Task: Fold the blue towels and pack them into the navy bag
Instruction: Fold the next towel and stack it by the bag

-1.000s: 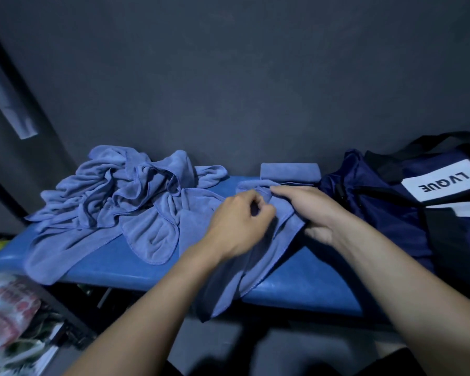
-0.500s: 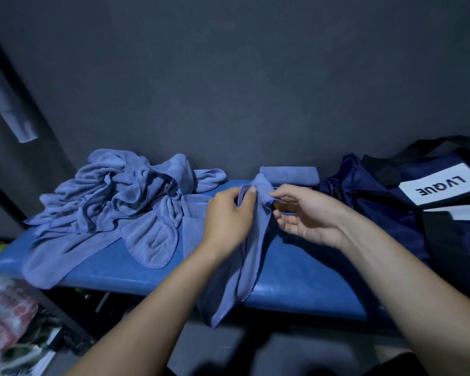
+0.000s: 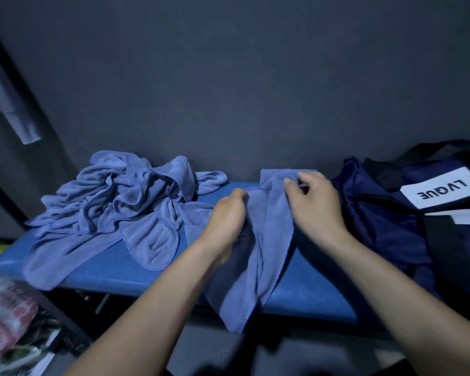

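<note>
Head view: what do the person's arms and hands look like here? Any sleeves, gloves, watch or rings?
Both forearms are bare right up to the bottom edge of the picture, so no sleeve shows. The left hand and right hand wear no gloves. No watch, band or bracelet shows at either wrist, and no ring is visible, though the fingers are slightly blurred and partly tucked out of view.

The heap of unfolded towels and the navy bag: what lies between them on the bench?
In the head view, both hands, left and right, holding one blue towel.
</note>
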